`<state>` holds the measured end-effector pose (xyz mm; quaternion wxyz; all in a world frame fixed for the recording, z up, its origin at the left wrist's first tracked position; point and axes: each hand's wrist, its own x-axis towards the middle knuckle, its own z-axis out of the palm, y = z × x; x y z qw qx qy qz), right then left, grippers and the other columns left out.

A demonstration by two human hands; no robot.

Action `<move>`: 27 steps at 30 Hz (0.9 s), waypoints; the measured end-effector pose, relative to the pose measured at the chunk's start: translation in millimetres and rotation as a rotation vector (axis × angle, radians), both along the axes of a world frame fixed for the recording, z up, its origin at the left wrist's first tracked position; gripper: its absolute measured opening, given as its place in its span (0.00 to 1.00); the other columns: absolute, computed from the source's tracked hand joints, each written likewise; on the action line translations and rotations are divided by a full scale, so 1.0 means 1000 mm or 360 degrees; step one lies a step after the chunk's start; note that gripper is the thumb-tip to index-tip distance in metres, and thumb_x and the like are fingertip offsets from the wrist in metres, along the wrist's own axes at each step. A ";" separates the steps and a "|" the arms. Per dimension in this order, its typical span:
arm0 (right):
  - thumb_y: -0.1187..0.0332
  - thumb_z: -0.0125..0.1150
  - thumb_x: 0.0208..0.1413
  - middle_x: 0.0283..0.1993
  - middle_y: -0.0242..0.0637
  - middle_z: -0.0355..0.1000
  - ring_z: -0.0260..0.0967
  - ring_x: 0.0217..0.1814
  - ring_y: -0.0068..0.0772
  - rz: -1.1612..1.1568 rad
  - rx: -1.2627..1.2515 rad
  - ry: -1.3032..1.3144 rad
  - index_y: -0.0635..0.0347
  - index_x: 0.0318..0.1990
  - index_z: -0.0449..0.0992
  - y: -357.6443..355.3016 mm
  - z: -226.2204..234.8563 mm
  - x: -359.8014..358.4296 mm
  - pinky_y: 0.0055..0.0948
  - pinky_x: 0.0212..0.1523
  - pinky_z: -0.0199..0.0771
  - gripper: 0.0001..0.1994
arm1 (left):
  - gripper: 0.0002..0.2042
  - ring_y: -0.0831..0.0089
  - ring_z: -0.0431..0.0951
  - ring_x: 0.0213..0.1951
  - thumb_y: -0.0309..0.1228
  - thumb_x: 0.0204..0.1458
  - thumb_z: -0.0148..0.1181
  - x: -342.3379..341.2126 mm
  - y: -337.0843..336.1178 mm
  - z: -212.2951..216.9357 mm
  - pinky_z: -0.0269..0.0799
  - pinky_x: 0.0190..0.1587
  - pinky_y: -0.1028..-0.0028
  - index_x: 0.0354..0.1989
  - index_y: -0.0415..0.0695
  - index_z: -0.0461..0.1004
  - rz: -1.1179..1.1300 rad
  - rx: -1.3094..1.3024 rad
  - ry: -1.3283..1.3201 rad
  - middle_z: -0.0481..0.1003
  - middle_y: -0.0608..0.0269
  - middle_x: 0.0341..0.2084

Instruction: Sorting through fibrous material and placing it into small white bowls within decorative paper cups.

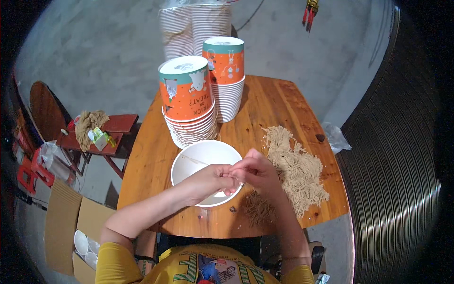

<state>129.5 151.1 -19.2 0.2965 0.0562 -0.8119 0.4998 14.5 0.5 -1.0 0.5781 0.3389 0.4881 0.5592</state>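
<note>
A white paper bucket [183, 171] stands mouth up on the table in front of me, with a thin tan string [193, 159] running across its opening toward my left hand. My left hand [218, 179] reaches over the bucket, its fingers closed in a pinch. At the bucket's right rim, my right hand [257, 173] meets it with thumb and fingertips pressed together. What lies between the right fingertips is too small to make out. To the right of my right hand spreads a loose heap of tan strings [298, 175].
Behind the bucket, two stacks of upturned orange paper buckets [187, 99] stand on the wooden table [269, 102]. Taller white stacks [211, 23] rise farther back. A red bench [120, 124] holds more strings at left; an open cardboard box [61, 227] sits lower left. Ribbed shutter [397, 165] at right.
</note>
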 end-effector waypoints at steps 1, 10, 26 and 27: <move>0.71 0.64 0.49 0.26 0.27 0.62 0.59 0.28 0.20 -0.0042 0.0038 0.0024 0.57 0.32 0.78 0.000 -0.001 0.000 0.20 0.29 0.57 0.04 | 0.05 0.86 0.69 0.29 0.26 0.54 0.55 -0.001 0.000 -0.001 0.66 0.32 0.85 0.38 0.41 0.71 -0.0077 0.0044 -0.0079 0.70 0.72 0.27; 0.75 0.62 0.48 0.29 0.31 0.64 0.62 0.28 0.22 -0.0455 -0.0250 -0.0236 0.59 0.35 0.72 -0.008 -0.018 0.034 0.20 0.31 0.64 0.07 | 0.06 0.85 0.70 0.28 0.24 0.53 0.55 -0.002 0.005 -0.002 0.66 0.30 0.86 0.38 0.39 0.71 -0.0029 -0.0033 -0.0005 0.72 0.69 0.29; 0.78 0.61 0.45 0.32 0.28 0.62 0.59 0.33 0.21 -0.0423 -0.0397 -0.0214 0.60 0.27 0.71 -0.037 -0.010 0.043 0.19 0.35 0.59 0.04 | 0.03 0.83 0.71 0.25 0.21 0.50 0.53 -0.002 0.018 0.010 0.67 0.28 0.85 0.32 0.43 0.68 -0.0098 -0.0393 -0.0556 0.71 0.69 0.23; 0.77 0.61 0.45 0.32 0.28 0.62 0.59 0.33 0.20 -0.0431 -0.0404 -0.0197 0.59 0.27 0.71 -0.040 -0.008 0.043 0.19 0.35 0.59 0.04 | 0.04 0.82 0.72 0.26 0.21 0.50 0.53 -0.003 0.019 0.008 0.68 0.29 0.85 0.33 0.43 0.68 -0.0126 -0.0395 -0.0587 0.71 0.69 0.24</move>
